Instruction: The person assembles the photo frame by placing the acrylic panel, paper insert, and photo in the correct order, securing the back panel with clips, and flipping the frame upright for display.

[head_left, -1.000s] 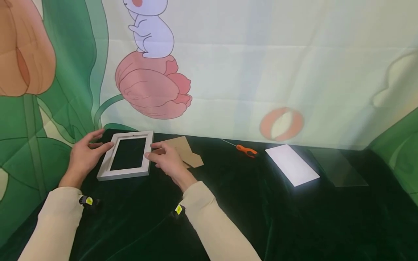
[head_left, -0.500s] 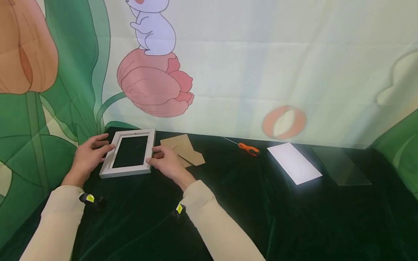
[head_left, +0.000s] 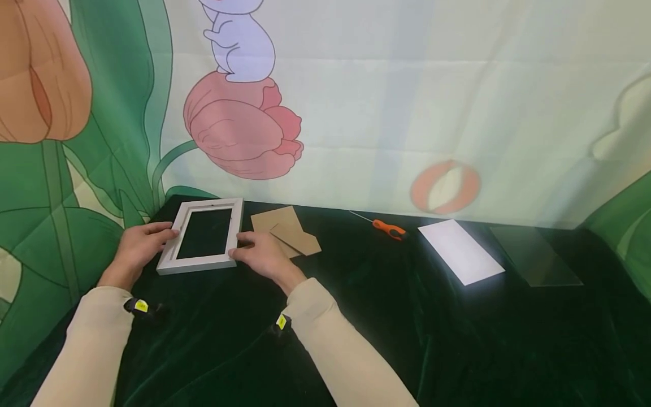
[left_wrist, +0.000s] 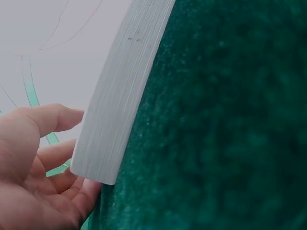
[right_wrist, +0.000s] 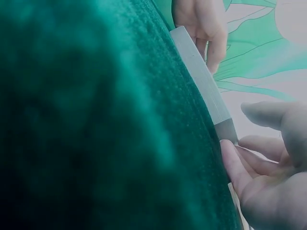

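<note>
A white picture frame (head_left: 170,255) lies on the dark green cloth at the left in the head view, its opening showing the cloth. My left hand (head_left: 142,249) holds its left side, the thumb at the top edge. In the left wrist view, the left hand's fingers (left_wrist: 86,191) curl in at the frame's corner. My right hand (head_left: 264,257) grips the right side near the front corner. Its fingers (right_wrist: 235,165) touch that corner in the right wrist view. Just right of the frame, pieces of brown board (head_left: 277,219) overlap, partly behind my right hand.
An orange-handled screwdriver (head_left: 389,229) lies near the back edge. Right of it are a white sheet (head_left: 461,251) and a clear pane (head_left: 536,257). A printed curtain (head_left: 356,113) hangs behind the green cloth (head_left: 366,339).
The left hand's fingers have drawn in against the frame's left side, and the right hand has settled more closely on its right edge. The head view has shifted slightly; the frame stays in place.
</note>
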